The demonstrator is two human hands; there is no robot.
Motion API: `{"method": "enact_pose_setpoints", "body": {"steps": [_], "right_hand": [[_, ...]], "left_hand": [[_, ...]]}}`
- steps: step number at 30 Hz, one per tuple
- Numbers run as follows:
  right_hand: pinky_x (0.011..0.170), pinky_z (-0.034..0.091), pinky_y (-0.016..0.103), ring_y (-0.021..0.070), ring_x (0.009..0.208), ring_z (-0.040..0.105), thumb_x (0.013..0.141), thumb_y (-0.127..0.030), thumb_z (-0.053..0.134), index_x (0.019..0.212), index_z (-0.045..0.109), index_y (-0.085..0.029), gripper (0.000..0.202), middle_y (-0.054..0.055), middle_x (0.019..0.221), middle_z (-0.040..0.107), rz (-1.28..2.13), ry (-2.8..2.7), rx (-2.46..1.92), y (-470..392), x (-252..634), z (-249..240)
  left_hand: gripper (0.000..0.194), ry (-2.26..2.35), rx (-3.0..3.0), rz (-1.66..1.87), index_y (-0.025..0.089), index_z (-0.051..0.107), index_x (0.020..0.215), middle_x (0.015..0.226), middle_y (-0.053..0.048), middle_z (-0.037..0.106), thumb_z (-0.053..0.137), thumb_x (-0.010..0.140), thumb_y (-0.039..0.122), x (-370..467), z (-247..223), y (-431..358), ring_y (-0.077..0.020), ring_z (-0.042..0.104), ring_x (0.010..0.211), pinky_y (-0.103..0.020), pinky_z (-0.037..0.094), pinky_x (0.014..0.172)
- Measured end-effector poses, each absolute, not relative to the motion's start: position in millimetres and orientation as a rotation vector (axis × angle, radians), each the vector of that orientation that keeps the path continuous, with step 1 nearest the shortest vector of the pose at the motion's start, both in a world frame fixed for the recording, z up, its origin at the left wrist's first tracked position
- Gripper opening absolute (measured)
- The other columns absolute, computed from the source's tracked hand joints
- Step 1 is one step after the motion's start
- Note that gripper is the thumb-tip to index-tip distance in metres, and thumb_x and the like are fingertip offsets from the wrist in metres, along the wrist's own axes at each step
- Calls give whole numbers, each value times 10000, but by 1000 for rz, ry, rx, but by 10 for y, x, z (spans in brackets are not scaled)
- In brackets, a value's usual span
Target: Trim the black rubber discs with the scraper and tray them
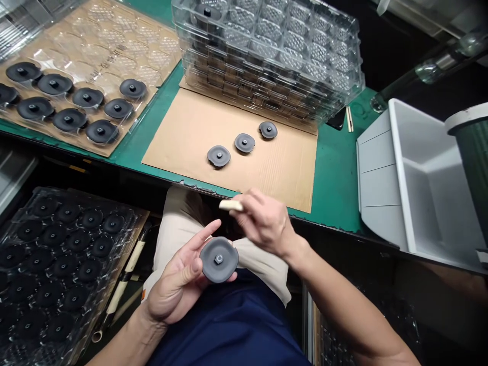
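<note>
My left hand (183,277) holds a dark grey rounded disc (224,267) by its edge, thumb on top, with the small raised hub in its middle facing up. Above and to the right of it, my right hand (263,221) is closed around a short cream-coloured piece (231,205), perhaps wood or a blade handle; the far part is hidden by the fingers. The two hands are apart, over my lap. Beyond them, three similar discs, among them a middle one (244,143), lie in a slanting row on a brown cardboard sheet (183,132).
A stack of clear plastic trays (267,56) stands at the back of the green bench (335,178). To the left, a clear tray (102,56) carries several discs. Another filled tray (57,259) sits lower left. A grey bin (404,178) is at the right.
</note>
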State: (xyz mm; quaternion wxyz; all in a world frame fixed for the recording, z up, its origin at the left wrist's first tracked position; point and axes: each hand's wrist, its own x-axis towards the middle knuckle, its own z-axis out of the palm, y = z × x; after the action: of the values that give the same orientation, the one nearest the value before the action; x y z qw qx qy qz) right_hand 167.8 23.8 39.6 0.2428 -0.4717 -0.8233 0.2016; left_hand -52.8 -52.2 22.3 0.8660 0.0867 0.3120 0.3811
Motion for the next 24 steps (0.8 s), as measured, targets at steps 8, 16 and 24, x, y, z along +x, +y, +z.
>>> {"method": "enact_pose_setpoints", "body": {"steps": [8,16,24], "right_hand": [[602,325,296,152,606,413,994,-414,528,726,478,-225,331,-21,656,446,153,-1734,-1753,750,2508,-252],[626,325,299,170,661,456,1000,-441,487,761,456,-234,318,10,712,514,113,-1715,-1810,742,2544,-406],[620,302,298,169,659,478,1000,-415,516,779,496,-227,291,17,730,556,109,-1684,-1816,759,2540,-424]], "left_hand": [[361,804,228,742,239,682,1277,1274,-135,691,682,922,172,-411,272,-385,-356,642,1234,-417,664,802],[458,882,369,683,233,608,1382,1295,-154,691,690,931,216,-165,238,-263,-329,710,1119,-381,660,789],[376,1066,671,413,138,725,1098,803,-95,728,764,869,434,54,200,-325,-201,709,607,-138,372,315]]}}
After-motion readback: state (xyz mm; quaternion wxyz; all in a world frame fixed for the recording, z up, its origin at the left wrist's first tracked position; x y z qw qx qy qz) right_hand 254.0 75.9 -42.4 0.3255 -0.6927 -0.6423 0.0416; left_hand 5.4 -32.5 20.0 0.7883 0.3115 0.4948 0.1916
